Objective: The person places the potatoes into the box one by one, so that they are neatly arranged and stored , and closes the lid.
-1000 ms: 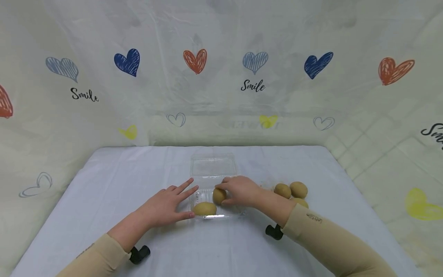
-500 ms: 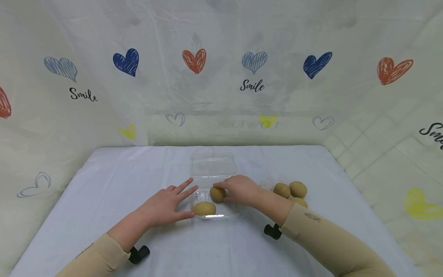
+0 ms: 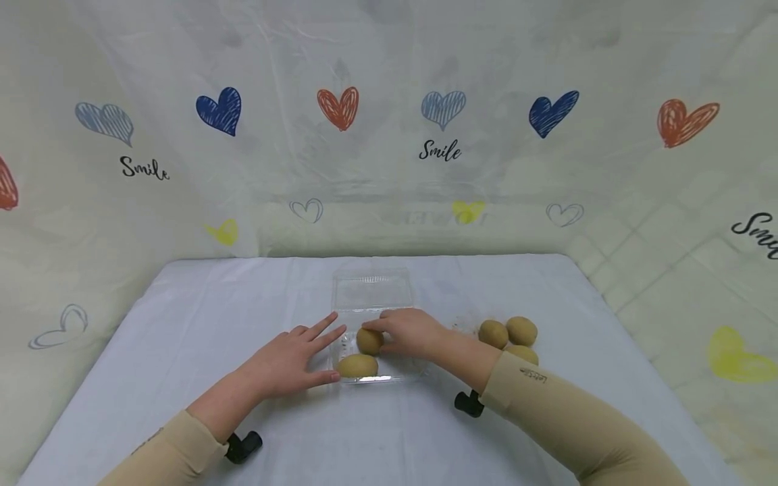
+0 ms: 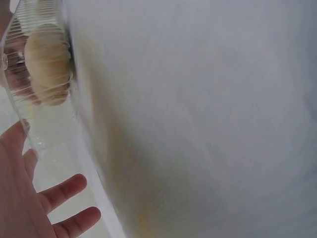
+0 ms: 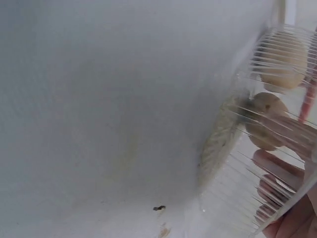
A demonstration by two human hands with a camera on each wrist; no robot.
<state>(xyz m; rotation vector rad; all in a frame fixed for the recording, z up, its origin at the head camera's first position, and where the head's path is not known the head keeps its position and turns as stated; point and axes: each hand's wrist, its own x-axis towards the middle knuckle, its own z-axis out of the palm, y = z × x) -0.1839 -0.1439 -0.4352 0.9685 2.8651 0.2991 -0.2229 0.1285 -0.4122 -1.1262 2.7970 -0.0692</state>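
Note:
A clear plastic clamshell container (image 3: pixel 398 370) lies on the table with its lid (image 3: pixel 373 290) folded back. Inside, one potato (image 3: pixel 357 366) lies along the front left. Behind it, my right hand (image 3: pixel 410 333) holds a second potato (image 3: pixel 369 341) between its fingers, low in the container. Through the ribbed wall, the right wrist view shows those fingers against the held potato (image 5: pixel 267 121), near the other potato (image 5: pixel 282 62). My left hand (image 3: pixel 290 363) has its fingers spread at the container's left side, the thumb tip at the front left corner.
To the right of the container, three potatoes (image 3: pixel 521 331) sit grouped on the white tablecloth (image 3: pixel 273 439). A small black wrist camera (image 3: pixel 244 447) sits under the left wrist, another camera (image 3: pixel 469 403) under the right. A heart-printed backdrop (image 3: pixel 377 169) rises behind the table.
My right hand has shifted the held potato leftward inside the container, to just behind the other potato. The left hand has kept its place, fingers still spread.

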